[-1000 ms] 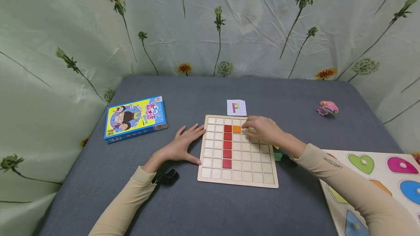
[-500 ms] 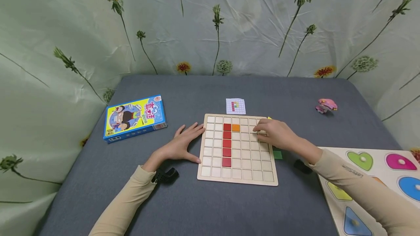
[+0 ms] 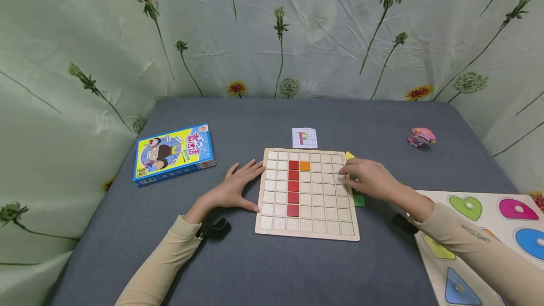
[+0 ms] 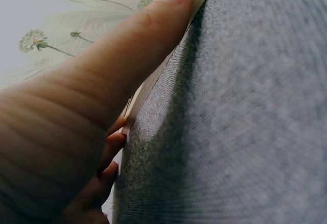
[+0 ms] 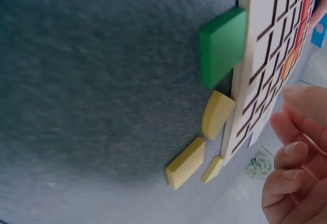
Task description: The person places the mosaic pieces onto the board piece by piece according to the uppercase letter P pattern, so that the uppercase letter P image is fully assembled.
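**Green tile [image 3: 359, 200] and yellow tiles [image 5: 185, 163] lie nearer the right hand [image 3: 375, 181]**

They sit on the worktop [image 3: 361, 273] just outside the right edge of the wooden grid board [image 3: 331, 201], strung along it, the green one closest to the person. I judge this the relation that matters: the right hand hovers at that edge, partly hiding the yellow ones, while the left hand [image 3: 233, 191] is across the board. The right hand's fingers are loosely bent, nothing visible between them; the left is spread, grasping nothing, touching the left edge. On the board, red tiles [image 3: 293, 186] run in a column away from the person, an orange tile [image 3: 304, 166] beside the farthest. Beyond lies a printed pattern card [image 3: 304, 138].
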Tool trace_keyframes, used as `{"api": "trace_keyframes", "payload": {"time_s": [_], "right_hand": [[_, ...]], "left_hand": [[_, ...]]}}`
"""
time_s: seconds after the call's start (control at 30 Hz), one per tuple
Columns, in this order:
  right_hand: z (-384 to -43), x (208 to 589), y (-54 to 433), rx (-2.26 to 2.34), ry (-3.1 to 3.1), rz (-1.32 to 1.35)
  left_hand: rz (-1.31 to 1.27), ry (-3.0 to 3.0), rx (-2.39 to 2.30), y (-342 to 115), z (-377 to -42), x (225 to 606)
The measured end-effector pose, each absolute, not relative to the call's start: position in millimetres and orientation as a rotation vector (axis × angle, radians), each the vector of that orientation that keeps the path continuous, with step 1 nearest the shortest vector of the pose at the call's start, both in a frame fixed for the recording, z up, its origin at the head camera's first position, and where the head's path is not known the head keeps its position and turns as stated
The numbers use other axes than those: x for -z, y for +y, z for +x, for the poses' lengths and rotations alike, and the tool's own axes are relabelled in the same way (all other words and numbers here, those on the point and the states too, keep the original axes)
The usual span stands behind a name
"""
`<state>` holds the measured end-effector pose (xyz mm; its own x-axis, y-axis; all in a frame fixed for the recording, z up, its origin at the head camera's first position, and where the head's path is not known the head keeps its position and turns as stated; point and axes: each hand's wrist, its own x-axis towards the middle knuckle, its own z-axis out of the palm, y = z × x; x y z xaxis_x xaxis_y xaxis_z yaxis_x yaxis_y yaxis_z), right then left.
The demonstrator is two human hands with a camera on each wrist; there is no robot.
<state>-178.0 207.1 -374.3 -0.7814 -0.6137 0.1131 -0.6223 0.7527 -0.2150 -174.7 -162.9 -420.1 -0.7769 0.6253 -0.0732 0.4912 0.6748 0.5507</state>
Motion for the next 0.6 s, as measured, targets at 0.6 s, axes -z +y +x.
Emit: {"api": "trace_keyframes", "payload": {"time_s": [0.6], "right_hand": [[-155.7, 381.4, 227.2, -0.414, -2.894, 1.000]], "left_hand": [[0.892, 2.633, -0.756, -163.4, -174.0, 421.0]]}}
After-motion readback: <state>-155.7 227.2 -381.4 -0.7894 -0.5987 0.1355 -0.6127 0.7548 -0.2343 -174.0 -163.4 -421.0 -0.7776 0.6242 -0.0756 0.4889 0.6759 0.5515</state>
